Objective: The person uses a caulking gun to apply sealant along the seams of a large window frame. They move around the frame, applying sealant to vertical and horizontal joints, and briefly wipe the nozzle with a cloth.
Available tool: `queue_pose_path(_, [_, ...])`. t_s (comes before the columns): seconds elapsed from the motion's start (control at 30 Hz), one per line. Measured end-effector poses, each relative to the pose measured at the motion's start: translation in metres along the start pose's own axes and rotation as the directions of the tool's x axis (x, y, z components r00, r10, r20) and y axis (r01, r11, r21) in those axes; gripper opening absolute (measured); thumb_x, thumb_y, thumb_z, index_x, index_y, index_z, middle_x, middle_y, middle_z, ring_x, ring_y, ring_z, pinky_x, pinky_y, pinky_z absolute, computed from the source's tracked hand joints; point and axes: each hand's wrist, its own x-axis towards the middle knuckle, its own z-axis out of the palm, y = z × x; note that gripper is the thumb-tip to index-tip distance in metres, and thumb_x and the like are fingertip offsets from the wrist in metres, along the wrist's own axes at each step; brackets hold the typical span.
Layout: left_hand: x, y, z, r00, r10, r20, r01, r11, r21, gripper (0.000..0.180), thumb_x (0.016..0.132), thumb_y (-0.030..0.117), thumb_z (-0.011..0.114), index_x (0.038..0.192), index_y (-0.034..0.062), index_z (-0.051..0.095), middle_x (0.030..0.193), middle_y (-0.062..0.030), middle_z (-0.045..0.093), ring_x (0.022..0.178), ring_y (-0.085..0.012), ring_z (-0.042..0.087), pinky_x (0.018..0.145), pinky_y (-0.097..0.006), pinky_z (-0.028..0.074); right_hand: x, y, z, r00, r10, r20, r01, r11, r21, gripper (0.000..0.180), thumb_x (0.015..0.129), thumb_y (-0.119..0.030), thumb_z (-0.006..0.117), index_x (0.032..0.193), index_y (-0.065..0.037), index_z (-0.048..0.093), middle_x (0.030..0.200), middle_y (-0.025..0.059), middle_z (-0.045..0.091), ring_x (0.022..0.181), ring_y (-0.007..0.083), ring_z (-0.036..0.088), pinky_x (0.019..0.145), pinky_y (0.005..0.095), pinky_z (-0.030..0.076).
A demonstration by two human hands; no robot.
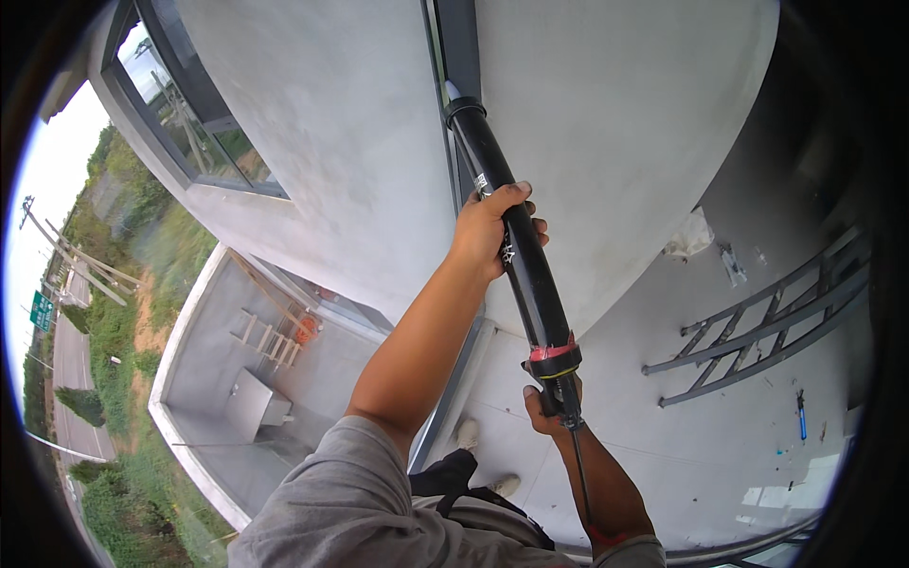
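Your left hand (490, 227) wraps black caulking gun (516, 251) barrel; your right hand (549, 407) grips its handle below; nozzle touches dark wall joint (461, 43) above.

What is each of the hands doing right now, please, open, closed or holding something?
Left hand: closed around the black barrel of the caulking gun.
Right hand: closed on the gun's handle at its lower end.
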Motion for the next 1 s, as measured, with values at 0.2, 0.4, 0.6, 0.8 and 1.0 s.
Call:
queue_pose_path(0.2, [0.043,-0.072,-0.055,0.995,-0.028,-0.093,0.027,1.0,-0.014,0.033,0.086,0.011,0.071,0.106,0.0027,0.045,0.089,-0.0133,0.056,0.069,-0.0285,0.067,0.061,-0.045,0.061,-0.049,0.111,0.022,0.777,0.555,0.297,-0.459,0.178,0.87,0.043,0.095,-0.011,0.06,0.135,0.001,0.049,0.097,0.0063,0.064,0.067,0.0073,0.055,0.056,0.0209,0.046])
queue_pose_path(0.4, [0.06,-0.12,-0.097,0.986,-0.113,-0.125,0.114,0.993,0.003,0.026,0.088,0.015,0.063,0.106,0.0014,0.051,0.095,-0.0143,0.059,0.077,-0.0303,0.067,0.071,-0.048,0.06,-0.099,0.163,0.044,0.795,0.279,0.539,-0.462,-0.299,0.835,0.054,0.104,-0.047,0.043,0.129,-0.001,0.054,0.094,0.0124,0.064,0.067,0.0141,0.06,0.05,0.0234,0.05])
queue_pose_path(0.6, [0.077,-0.152,-0.13,0.976,-0.147,-0.161,0.15,0.989,0.006,0.024,0.086,0.013,0.061,0.104,0.0007,0.052,0.095,-0.0157,0.061,0.079,-0.0307,0.067,0.072,-0.048,0.059,-0.078,0.176,0.042,0.68,0.311,0.664,-0.396,-0.606,0.69,0.04,0.094,-0.022,0.069,0.122,0.001,0.054,0.1,0.0192,0.068,0.071,0.0173,0.068,0.058,0.027,0.056])
queue_pose_path(0.8, [0.09,-0.204,-0.159,0.949,-0.211,-0.232,0.21,0.977,-0.033,0.024,0.082,0.006,0.061,0.102,-0.0001,0.048,0.091,-0.0171,0.06,0.074,-0.0303,0.066,0.07,-0.048,0.06,-0.148,0.241,0.063,0.714,0.604,0.354,-0.622,0.314,0.717,0.025,0.087,-0.008,0.076,0.101,0.0,0.056,0.097,0.0143,0.068,0.075,0.0189,0.069,0.061,0.028,0.056])
queue_pose_path(1.0, [0.096,-0.257,-0.205,0.94,-0.22,-0.26,0.234,0.972,0.024,0.043,0.083,0.015,0.063,0.122,0.0068,0.046,0.094,-0.0159,0.061,0.08,-0.0312,0.066,0.075,-0.049,0.058,-0.203,0.303,0.081,0.91,0.366,0.194,-0.415,0.803,0.428,0.038,0.082,-0.018,0.085,0.103,-0.004,0.055,0.088,0.0057,0.066,0.076,0.0118,0.065,0.066,0.0258,0.053])
